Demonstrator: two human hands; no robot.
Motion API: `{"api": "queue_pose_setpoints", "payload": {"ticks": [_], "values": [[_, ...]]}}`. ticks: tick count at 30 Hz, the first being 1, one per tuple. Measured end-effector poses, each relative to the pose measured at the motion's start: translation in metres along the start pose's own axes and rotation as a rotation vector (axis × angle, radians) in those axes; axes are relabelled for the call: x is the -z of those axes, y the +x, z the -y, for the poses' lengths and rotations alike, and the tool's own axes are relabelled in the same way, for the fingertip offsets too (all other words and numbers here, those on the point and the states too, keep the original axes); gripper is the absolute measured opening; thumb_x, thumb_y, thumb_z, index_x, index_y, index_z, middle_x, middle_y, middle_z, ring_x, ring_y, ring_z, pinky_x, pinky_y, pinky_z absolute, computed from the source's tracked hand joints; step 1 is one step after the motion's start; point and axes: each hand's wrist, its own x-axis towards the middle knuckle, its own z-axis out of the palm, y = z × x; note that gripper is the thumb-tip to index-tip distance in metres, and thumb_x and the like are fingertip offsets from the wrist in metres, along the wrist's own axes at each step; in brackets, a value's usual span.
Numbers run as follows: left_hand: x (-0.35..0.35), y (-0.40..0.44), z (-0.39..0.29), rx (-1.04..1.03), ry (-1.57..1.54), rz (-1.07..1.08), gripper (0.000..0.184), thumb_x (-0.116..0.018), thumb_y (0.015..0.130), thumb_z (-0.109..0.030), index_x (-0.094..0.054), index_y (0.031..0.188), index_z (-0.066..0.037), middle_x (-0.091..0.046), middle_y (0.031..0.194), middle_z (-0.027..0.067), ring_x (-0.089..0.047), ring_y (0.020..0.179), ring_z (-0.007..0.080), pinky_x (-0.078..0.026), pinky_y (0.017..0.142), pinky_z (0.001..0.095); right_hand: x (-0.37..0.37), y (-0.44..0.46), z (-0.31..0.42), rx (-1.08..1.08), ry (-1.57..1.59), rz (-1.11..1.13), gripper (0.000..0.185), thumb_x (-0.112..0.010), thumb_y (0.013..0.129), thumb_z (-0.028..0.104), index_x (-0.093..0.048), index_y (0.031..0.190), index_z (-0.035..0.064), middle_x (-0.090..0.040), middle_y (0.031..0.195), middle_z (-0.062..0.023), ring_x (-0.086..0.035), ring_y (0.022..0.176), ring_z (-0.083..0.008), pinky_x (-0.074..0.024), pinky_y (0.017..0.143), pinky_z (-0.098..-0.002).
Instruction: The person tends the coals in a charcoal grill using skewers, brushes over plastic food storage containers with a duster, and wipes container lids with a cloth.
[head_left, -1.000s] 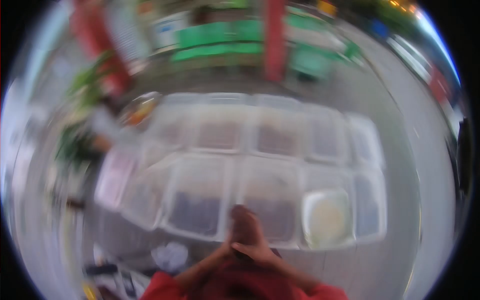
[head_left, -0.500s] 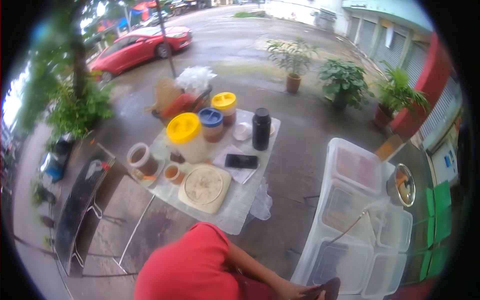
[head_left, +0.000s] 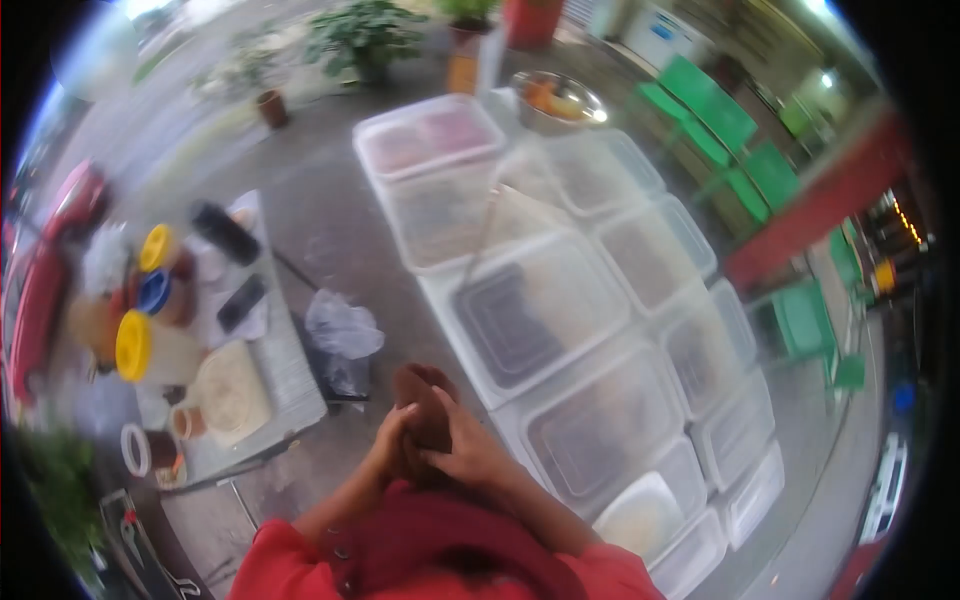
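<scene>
In front of my body, both hands are closed round a brown, flat, folded item that looks like leather; motion blur hides its exact kind. My left hand grips it from the left. On its other side, my right hand wraps it with the thumb across its lower part. The nearest thing beyond the hands is a clear plastic bag hanging at the edge of the small table. To the right stands a long table covered with lidded translucent containers, apart from my hands.
The small table on the left bears yellow-lidded tubs, a blue-lidded tub, a phone, a black bottle and a cutting board. A steel bowl stands at the far right, near green chairs.
My view has swung to the right, so the small table now lies at the left and the container table fills the middle. Both hands now show on the brown item.
</scene>
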Motion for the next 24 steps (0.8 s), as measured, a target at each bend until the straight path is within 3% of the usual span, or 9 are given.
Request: {"api": "queue_pose_setpoints", "payload": {"ticks": [2, 4, 7, 9, 10, 11, 17, 23, 24], "values": [[-0.012, 0.008, 0.003, -0.014, 0.137, -0.067, 0.052, -0.053, 0.088, -0.023, -0.036, 0.133, -0.002, -0.051, 0.122, 0.0158, -0.052, 0.112, 0.0259, -0.046, 0.092, 0.0372, 0.017, -0.023, -0.021, 0.031, -0.011, -0.048, 0.084, -0.073, 0.075, 0.024, -0.026, 0.140, 0.0003, -0.044, 0.131, -0.0253, -0.045, 0.123, -0.0364, -0.0384, 0.100, -0.0397], [-0.017, 0.015, 0.022, -0.099, 0.241, -0.076, 0.051, -0.054, 0.088, -0.021, -0.037, 0.132, -0.001, -0.052, 0.120, 0.0170, -0.055, 0.108, 0.0252, -0.047, 0.090, 0.0362, 0.039, -0.045, -0.025, -0.217, 0.180, -0.061, 0.072, -0.071, 0.080, 0.023, -0.033, 0.137, 0.0019, -0.055, 0.118, -0.0194, -0.057, 0.107, -0.0275, -0.0468, 0.089, -0.0353], [-0.036, 0.017, 0.029, -0.150, 0.297, -0.167, 0.047, -0.059, 0.087, -0.018, -0.041, 0.127, -0.001, -0.059, 0.104, 0.0153, -0.062, 0.089, 0.0230, -0.052, 0.078, 0.0357, 0.045, -0.072, -0.094, -0.193, 0.047, -0.273, 0.045, -0.059, 0.089, 0.013, -0.043, 0.129, 0.0011, -0.062, 0.096, -0.0094, -0.060, 0.084, -0.0145, -0.0504, 0.076, -0.0293], [-0.035, 0.010, 0.024, -0.144, 0.301, -0.022, 0.052, -0.067, 0.082, -0.020, -0.045, 0.125, -0.001, -0.058, 0.105, 0.0127, -0.060, 0.093, 0.0226, -0.049, 0.081, 0.0398, 0.058, -0.075, -0.078, -0.316, 0.289, -0.349, 0.035, -0.057, 0.090, 0.010, -0.050, 0.123, 0.0018, -0.062, 0.088, -0.0054, -0.058, 0.080, -0.0124, -0.0485, 0.074, -0.0272], [-0.035, 0.010, 0.019, -0.344, 0.602, -0.004, 0.055, -0.067, 0.082, -0.021, -0.044, 0.128, -0.001, -0.054, 0.115, 0.0130, -0.052, 0.109, 0.0222, -0.042, 0.094, 0.0382, 0.062, -0.075, -0.079, -0.301, 0.312, -0.356, 0.033, -0.057, 0.090, 0.010, -0.051, 0.121, 0.0007, -0.062, 0.088, -0.0051, -0.058, 0.080, -0.0118, -0.0484, 0.074, -0.0264], [-0.039, 0.001, 0.011, -0.347, 0.628, 0.033, 0.061, -0.068, 0.080, -0.023, -0.041, 0.131, -0.001, -0.050, 0.123, 0.0137, -0.044, 0.120, 0.0209, -0.034, 0.102, 0.0346, 0.064, -0.076, -0.085, -0.292, 0.329, -0.383, 0.031, -0.057, 0.090, 0.009, -0.052, 0.120, -0.0005, -0.061, 0.087, -0.0049, -0.057, 0.080, -0.0112, -0.0482, 0.074, -0.0255], [0.002, -0.020, -0.005, -0.381, 0.638, -0.049, 0.072, -0.072, 0.077, -0.018, -0.035, 0.136, 0.000, -0.046, 0.132, 0.0123, -0.041, 0.124, 0.0191, -0.034, 0.103, 0.0348, 0.062, -0.050, -0.105, -0.274, 0.225, -0.316, 0.031, -0.059, 0.089, 0.010, -0.053, 0.117, -0.0030, -0.058, 0.088, -0.0054, -0.055, 0.079, -0.0112, -0.0477, 0.072, -0.0242], [0.093, -0.098, -0.074, -0.645, 0.630, -0.441, 0.071, -0.072, 0.074, -0.018, -0.039, 0.134, 0.000, -0.050, 0.128, 0.0117, -0.044, 0.121, 0.0209, -0.034, 0.103, 0.0361, 0.017, 0.006, -0.099, -0.290, 0.141, -0.048, 0.032, -0.060, 0.086, 0.009, -0.055, 0.114, -0.0051, -0.060, 0.097, -0.0087, -0.056, 0.083, -0.0137, -0.0484, 0.073, -0.0269], [0.088, -0.131, -0.105, -0.729, 0.497, -0.515, 0.064, -0.071, 0.076, -0.025, -0.046, 0.129, 0.000, -0.054, 0.121, 0.0124, -0.049, 0.115, 0.0206, -0.040, 0.096, 0.0337, 0.000, 0.020, -0.090, -0.291, 0.128, -0.006, 0.032, -0.060, 0.086, 0.009, -0.055, 0.114, -0.0056, -0.060, 0.097, -0.0094, -0.057, 0.083, -0.0141, -0.0485, 0.073, -0.0275]]}}
